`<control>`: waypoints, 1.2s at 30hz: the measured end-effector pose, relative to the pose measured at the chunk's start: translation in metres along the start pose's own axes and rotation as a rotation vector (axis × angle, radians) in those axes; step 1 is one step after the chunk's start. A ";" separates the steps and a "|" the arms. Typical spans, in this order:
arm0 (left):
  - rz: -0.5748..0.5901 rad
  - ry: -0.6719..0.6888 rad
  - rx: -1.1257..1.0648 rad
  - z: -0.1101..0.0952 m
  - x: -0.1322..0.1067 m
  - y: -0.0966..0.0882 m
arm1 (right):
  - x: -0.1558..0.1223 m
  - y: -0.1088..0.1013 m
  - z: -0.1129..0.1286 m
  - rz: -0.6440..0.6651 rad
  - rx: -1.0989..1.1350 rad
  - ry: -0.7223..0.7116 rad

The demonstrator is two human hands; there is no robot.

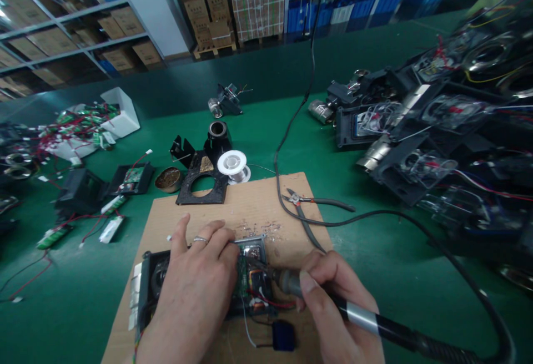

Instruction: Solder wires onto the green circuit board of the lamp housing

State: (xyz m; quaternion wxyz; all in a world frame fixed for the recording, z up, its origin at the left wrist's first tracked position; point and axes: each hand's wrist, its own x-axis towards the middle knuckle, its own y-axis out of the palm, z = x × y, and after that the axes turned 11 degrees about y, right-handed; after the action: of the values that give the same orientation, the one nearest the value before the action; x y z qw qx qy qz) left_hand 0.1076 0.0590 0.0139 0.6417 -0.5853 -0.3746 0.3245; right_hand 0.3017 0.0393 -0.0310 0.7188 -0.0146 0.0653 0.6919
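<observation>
My right hand (333, 303) grips a soldering iron (362, 319) like a pen. Its tip points left into an opened dark housing (141, 281) with a green circuit board (242, 275) and wires inside. Across the middle of that housing lies my left hand (204, 275), fingers bent over its far edge and thumb lifted apart; it covers part of the inside. A small black square part (283, 335) on wires hangs out at the near side. Whether the iron's tip touches the board I cannot make out.
Cutting pliers (302, 208) lie on the cardboard (291, 183), under the iron's black cable (358, 217). Beyond are a solder spool (232, 163), a black soldering stand (183, 195) and a small round tin (167, 180). Valve assemblies (400, 153) crowd the right; battery packs (83, 120) the left.
</observation>
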 end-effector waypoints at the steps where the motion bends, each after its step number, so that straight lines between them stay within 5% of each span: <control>1: -0.001 0.002 -0.001 0.000 0.000 0.000 | 0.000 0.000 -0.001 0.008 -0.002 -0.002; 10: -0.014 -0.005 0.006 -0.001 -0.001 0.001 | -0.001 -0.006 -0.005 0.094 -0.055 -0.003; 36: 0.021 -0.004 0.012 0.002 0.000 0.001 | 0.005 0.002 0.007 -0.010 0.006 -0.054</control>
State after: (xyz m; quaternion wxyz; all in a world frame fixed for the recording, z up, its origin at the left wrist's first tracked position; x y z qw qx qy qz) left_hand 0.1063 0.0600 0.0127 0.6410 -0.5848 -0.3676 0.3346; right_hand 0.3009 0.0455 -0.0248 0.7237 0.0058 0.0476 0.6884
